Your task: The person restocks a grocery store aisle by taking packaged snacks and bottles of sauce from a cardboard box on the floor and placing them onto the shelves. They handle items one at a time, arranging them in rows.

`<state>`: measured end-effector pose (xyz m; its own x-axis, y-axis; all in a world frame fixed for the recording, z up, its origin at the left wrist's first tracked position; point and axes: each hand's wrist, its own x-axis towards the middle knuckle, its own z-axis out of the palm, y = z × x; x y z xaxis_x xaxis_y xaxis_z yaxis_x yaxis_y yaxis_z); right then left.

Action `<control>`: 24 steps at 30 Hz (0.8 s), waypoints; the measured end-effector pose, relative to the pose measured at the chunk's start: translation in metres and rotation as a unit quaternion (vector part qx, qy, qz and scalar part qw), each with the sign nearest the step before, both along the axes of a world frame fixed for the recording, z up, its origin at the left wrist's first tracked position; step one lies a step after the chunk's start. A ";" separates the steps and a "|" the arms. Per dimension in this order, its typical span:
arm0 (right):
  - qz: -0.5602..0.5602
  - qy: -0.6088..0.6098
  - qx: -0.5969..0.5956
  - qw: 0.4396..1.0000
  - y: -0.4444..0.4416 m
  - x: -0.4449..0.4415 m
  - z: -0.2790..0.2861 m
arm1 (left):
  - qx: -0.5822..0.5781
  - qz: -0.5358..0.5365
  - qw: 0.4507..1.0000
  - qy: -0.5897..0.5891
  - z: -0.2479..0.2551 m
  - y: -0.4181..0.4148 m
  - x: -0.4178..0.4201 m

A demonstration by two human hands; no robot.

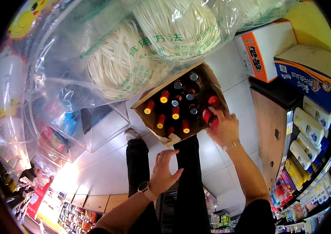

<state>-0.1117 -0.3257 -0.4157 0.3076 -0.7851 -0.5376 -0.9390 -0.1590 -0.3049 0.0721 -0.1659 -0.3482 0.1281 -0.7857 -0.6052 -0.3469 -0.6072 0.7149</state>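
An open cardboard box (150, 124) stands on the tiled floor before me, holding several upright dark bottles. Some have red necks with yellow tops, like one bottle (175, 112) near the middle; others carry silver caps, like another bottle (193, 77) at the far side. My right hand (225, 127) reaches over the box's right wall, fingers at a red-topped item (207, 115); blur and the fingers hide whether it is gripped. Nearer my body, my left hand (165, 171) hovers above my legs, fingers apart, holding nothing. It wears a watch (143, 186).
Clear plastic bags of white dried noodles (115, 58) hang close over the box's far edge. A clear bin (106, 125) stands left. At right are a wooden cabinet (263, 117), a white-and-orange carton (266, 49), a blue carton (306, 76) and shelves of white bottles (307, 125).
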 end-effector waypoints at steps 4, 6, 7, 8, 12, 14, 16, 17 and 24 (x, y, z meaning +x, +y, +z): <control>0.062 -0.183 0.167 0.967 0.001 -0.001 0.086 | -0.094 -0.110 0.979 -0.141 0.007 -0.042 -0.014; 0.054 -0.243 0.288 0.925 0.002 0.009 0.098 | -0.035 -0.147 0.988 -0.037 0.000 -0.035 -0.013; 0.031 -0.254 0.367 0.894 0.003 0.013 0.097 | -0.004 -0.165 0.986 0.014 -0.004 -0.030 -0.009; 0.048 -0.289 0.389 0.874 0.001 0.011 0.079 | 0.002 -0.132 0.990 0.058 -0.006 -0.027 0.000; 0.111 0.034 0.202 0.972 -0.014 -0.020 -0.081 | 0.105 -0.015 0.988 0.109 -0.033 0.030 0.022; 0.184 0.203 0.042 0.961 0.000 -0.021 -0.172 | 0.089 -0.029 0.994 0.049 -0.032 0.047 0.038; 0.239 0.248 0.017 0.939 0.012 -0.013 -0.221 | 0.100 -0.007 0.994 0.034 -0.035 0.072 0.050; 0.263 0.274 0.001 0.925 0.016 -0.012 -0.243 | 0.110 0.009 0.993 0.032 -0.037 0.086 0.050; 0.257 0.314 -0.019 0.914 0.008 -0.023 -0.282 | 0.110 0.081 0.987 0.090 -0.017 0.110 0.042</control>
<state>-0.1345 -0.3180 -0.6978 0.2805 -0.6454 -0.7105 -0.7261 -0.6268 0.2827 0.1142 -0.0555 -0.3653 0.1168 -0.6107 -0.7832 -0.1123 -0.7917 0.6005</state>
